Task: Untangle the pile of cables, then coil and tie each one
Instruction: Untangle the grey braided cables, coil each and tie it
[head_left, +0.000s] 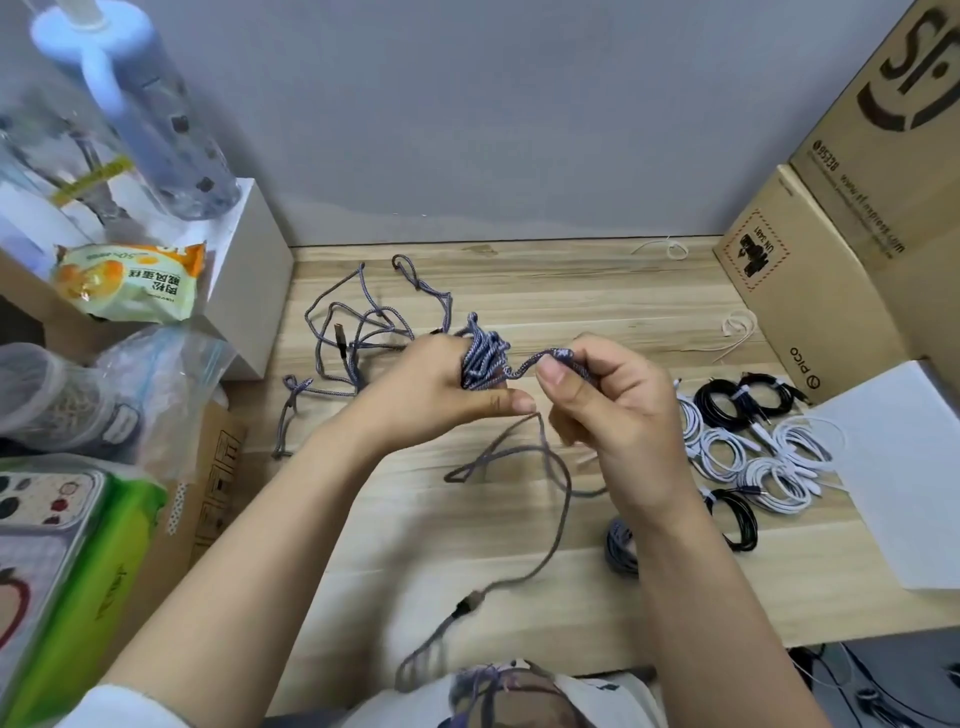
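A grey-blue braided cable (524, 364) runs between my two hands above the wooden table (597, 296). My left hand (441, 384) holds a bunched coil of it (483, 356) wound round the fingers. My right hand (608, 400) pinches the strand just to the right of the coil. The cable's tail (550, 540) loops down across the table to a plug (467, 605) near the front edge. More tangled braided cable (358, 327) lies behind my left hand.
Several coiled and tied white cables (769, 462) and black cables (737, 402) lie at the right, next to a white sheet (893, 467). Loose ties (737, 327) lie near cardboard boxes (810, 291) at the right. Bags, a bottle and boxes crowd the left side.
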